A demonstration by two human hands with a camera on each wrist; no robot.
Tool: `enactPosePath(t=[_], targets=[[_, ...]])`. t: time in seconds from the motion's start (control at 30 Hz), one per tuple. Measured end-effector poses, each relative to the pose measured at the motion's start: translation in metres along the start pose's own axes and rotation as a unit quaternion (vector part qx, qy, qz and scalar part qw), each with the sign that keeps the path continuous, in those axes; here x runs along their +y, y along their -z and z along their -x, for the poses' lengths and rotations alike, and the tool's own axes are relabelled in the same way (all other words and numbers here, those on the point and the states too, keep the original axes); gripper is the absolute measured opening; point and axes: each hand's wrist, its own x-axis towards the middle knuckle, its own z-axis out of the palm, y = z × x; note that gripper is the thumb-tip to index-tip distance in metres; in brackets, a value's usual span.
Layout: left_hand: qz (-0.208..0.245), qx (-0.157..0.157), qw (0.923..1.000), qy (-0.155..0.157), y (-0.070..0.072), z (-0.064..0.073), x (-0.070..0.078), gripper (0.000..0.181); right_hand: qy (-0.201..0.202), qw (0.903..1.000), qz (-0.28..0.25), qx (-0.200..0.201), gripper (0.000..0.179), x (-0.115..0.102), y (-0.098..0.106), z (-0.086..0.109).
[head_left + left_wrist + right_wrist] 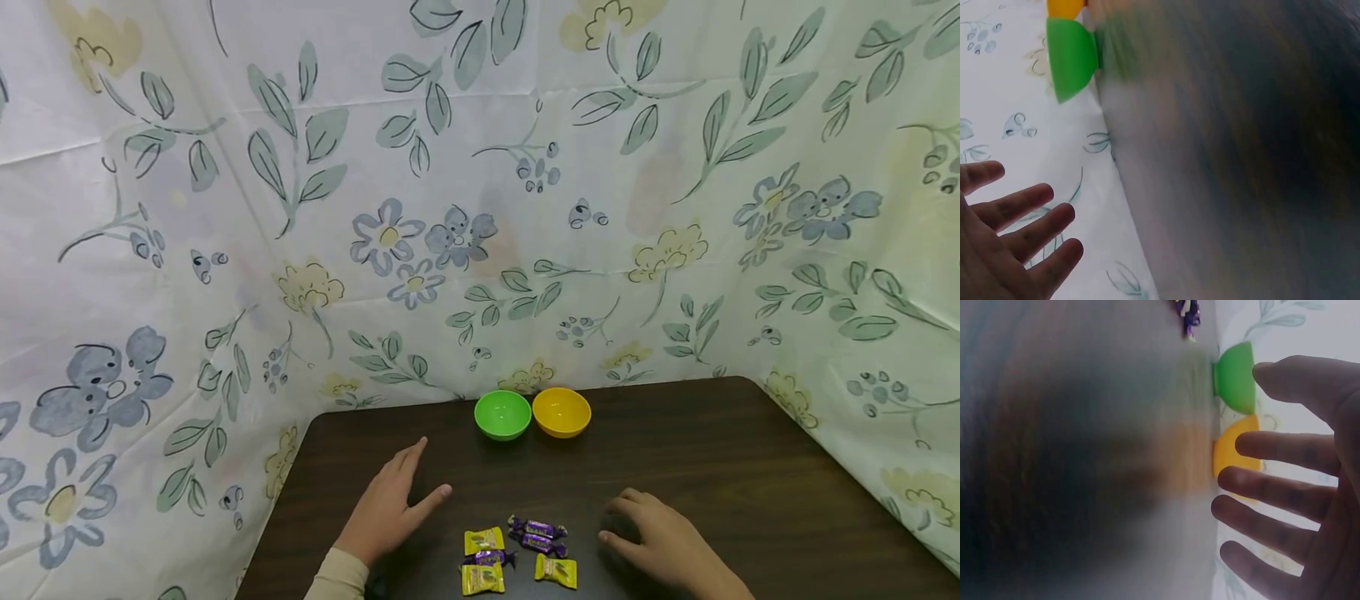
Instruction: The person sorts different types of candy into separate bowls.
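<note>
Several wrapped candies lie in a loose group near the front of the dark table. Yellow-wrapped ones, such as the upper yellow candy (483, 541) and the lone yellow candy (556, 572), lie beside purple-wrapped candies (538, 527). Left of the group, my left hand (392, 505) is held with fingers extended and thumb apart, holding nothing. My right hand (654, 536) is to the right of the candies, its fingers loosely bent and nothing in them. In the right wrist view its fingers are spread, overlapping the bowls behind.
At the table's back edge a green bowl (502, 416) stands beside a yellow bowl (562, 412). The dark wooden table (690, 450) has rounded back corners. Floral cloth (525, 208) hangs behind it and along both sides.
</note>
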Motion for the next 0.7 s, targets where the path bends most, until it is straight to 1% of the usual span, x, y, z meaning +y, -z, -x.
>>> enactPosePath(t=[0.17,0.33,0.5,0.7], targets=[[0.004,-0.006,0.9999,-0.009,-0.008,-0.009,0.003,0.100,-0.006,0.9997,-0.015,-0.017,0.038,-0.003,-0.005,-0.001],[-0.010,-0.019,0.9995,-0.023,-0.015,-0.020,0.009,0.100,-0.014,0.9987,-0.031,-0.037,0.042,-0.008,-0.009,-0.002],[-0.025,-0.025,0.9982,-0.048,-0.022,-0.030,0.015,0.102,-0.008,0.9972,-0.050,-0.055,0.042,-0.015,-0.013,-0.003],[-0.044,-0.023,0.9948,-0.089,-0.028,-0.043,0.020,0.091,0.001,0.9938,-0.081,-0.076,0.031,-0.025,-0.016,-0.005]])
